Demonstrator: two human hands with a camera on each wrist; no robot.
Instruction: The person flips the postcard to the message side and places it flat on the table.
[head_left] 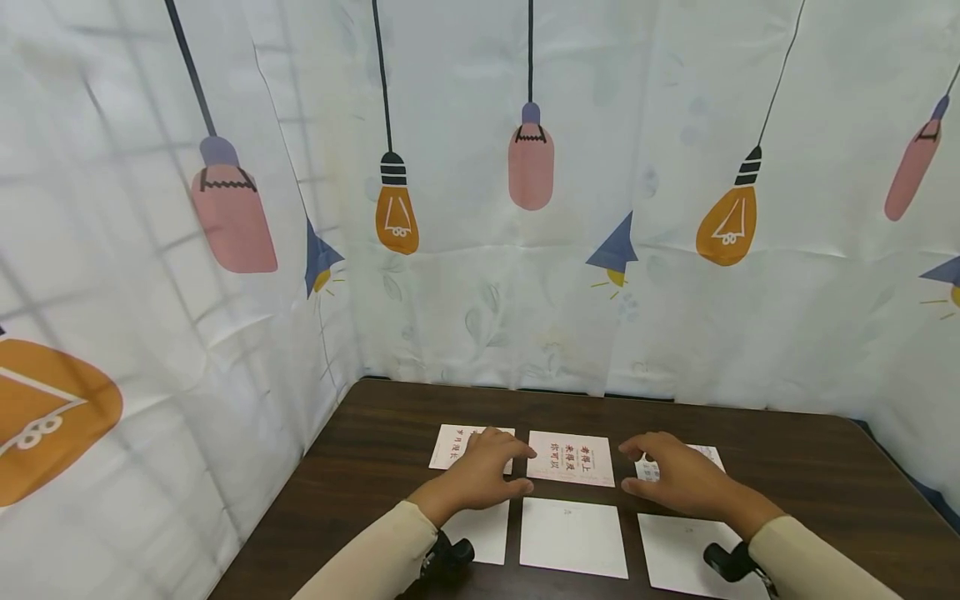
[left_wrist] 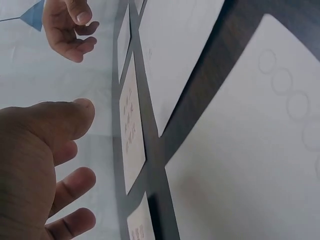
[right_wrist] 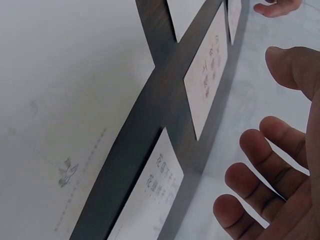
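My left hand (head_left: 483, 473) hovers over the left cards, its fingers loosely bent and holding nothing. In the left wrist view, thumb and fingers stand apart with bare air between them. Over the right cards is my right hand (head_left: 678, 477), likewise empty, with its fingers spread in the right wrist view. Between the hands lies a pale pink card (head_left: 572, 458) with red characters. A similar card (head_left: 447, 447) is partly hidden by the left hand, and a white card (head_left: 647, 470) with dark characters by the right. Nearer me lie a left card (head_left: 487, 529), a middle card (head_left: 572, 540) and a right card (head_left: 671, 546), mostly blank.
The cards form two rows on a dark brown wooden table (head_left: 390, 475). A white curtain (head_left: 465, 317) printed with lamps and bulbs hangs behind the table and along its left side. Black camera mounts (head_left: 448, 552) sit at both wrists.
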